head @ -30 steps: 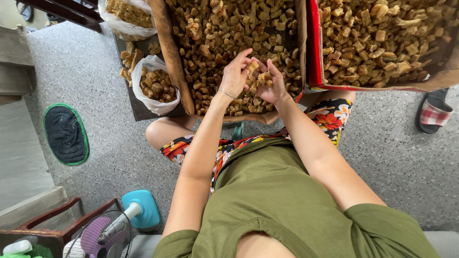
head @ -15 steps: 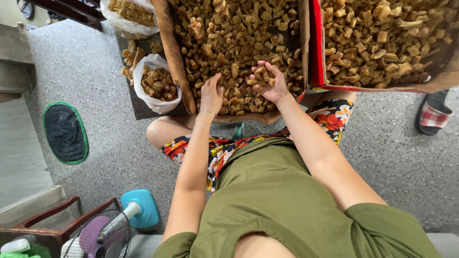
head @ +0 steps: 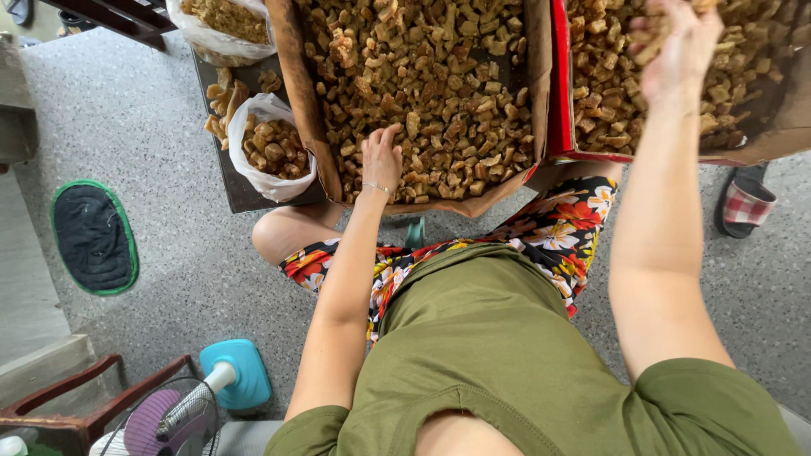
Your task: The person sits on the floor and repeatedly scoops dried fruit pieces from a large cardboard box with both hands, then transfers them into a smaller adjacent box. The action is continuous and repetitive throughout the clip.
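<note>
We are sorting brown dried chunks between two boxes.

We are resting our left hand (head: 382,159) palm down on the heap of chunks (head: 439,101) in the brown cardboard box (head: 297,93) in front of us, fingers curled loosely into the pieces; whether they are pinching any, we cannot tell. We are holding our right hand (head: 676,52) raised over the red-edged box (head: 559,101) just beside it, fingers closed around a few pale chunks, blurred. Left of the boxes, a white plastic bag (head: 269,152) of the same pieces is sitting on a dark tray (head: 232,181). A small fan (head: 182,414) is standing on the speckled floor (head: 160,245) by our knee.
</note>
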